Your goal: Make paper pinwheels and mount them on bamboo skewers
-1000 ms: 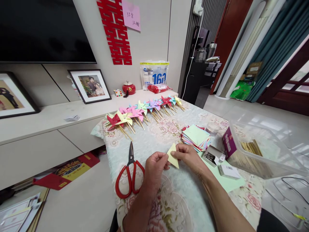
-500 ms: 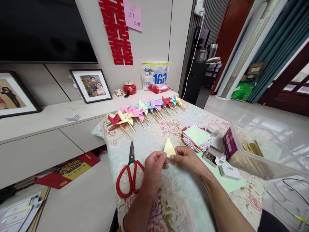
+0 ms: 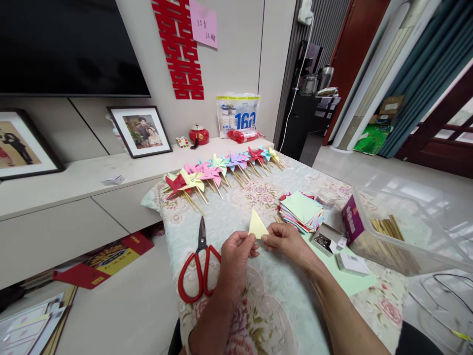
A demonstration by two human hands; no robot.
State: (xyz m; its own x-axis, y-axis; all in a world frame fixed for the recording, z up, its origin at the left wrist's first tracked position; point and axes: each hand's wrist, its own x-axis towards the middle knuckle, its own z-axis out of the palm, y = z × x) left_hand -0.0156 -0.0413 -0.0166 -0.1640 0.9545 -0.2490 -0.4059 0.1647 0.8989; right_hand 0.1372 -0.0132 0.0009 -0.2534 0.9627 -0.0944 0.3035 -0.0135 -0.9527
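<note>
A pale yellow sheet of paper (image 3: pixel 257 226), folded to a triangle, is held above the flowered tablecloth with its tip pointing away from me. My left hand (image 3: pixel 238 249) pinches its lower left corner between thumb and fingers. The lower right corner is pinched by my right hand (image 3: pixel 283 236). Red-handled scissors (image 3: pixel 200 268) lie left of my left hand, blades pointing away. Beyond my right hand sits a stack of coloured paper squares (image 3: pixel 301 209), a light green one on top.
Several finished paper pinwheels (image 3: pixel 210 172) on sticks line the table's far edge. At right are a small box of metal fasteners (image 3: pixel 325 240), a white box (image 3: pixel 352 264), a green sheet (image 3: pixel 356 285) and a clear plastic bin (image 3: pixel 395 249) holding wooden sticks (image 3: pixel 386 228).
The folded yellow paper has tilted slightly to the left, and more of its width shows between my hands. Both hands keep their pinch and have barely moved.
</note>
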